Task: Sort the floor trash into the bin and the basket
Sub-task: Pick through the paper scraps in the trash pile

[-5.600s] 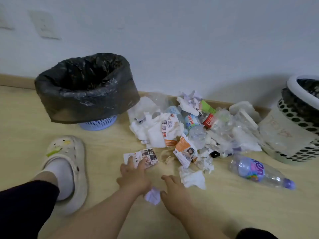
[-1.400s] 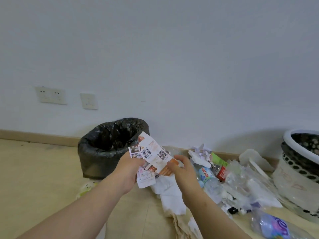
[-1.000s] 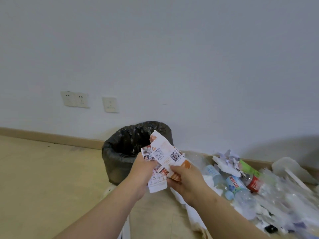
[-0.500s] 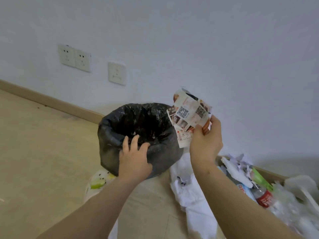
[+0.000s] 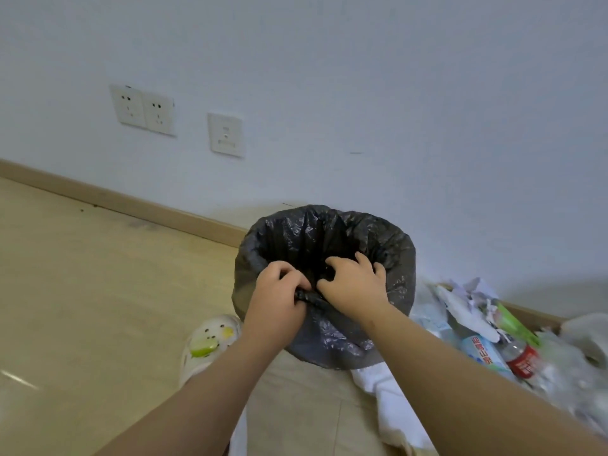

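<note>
Bin (image 5: 332, 340), just one, has its near rim gripped by left hand (image 5: 277, 299) and right hand (image 5: 356, 286)

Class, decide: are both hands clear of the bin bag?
No, the left hand grips the black bin bag by its rim; the right hand reaches over it.

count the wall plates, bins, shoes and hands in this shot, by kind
wall plates: 3
lined bin: 1
shoe: 1
hands, left hand and right hand: 2
total: 7
</note>
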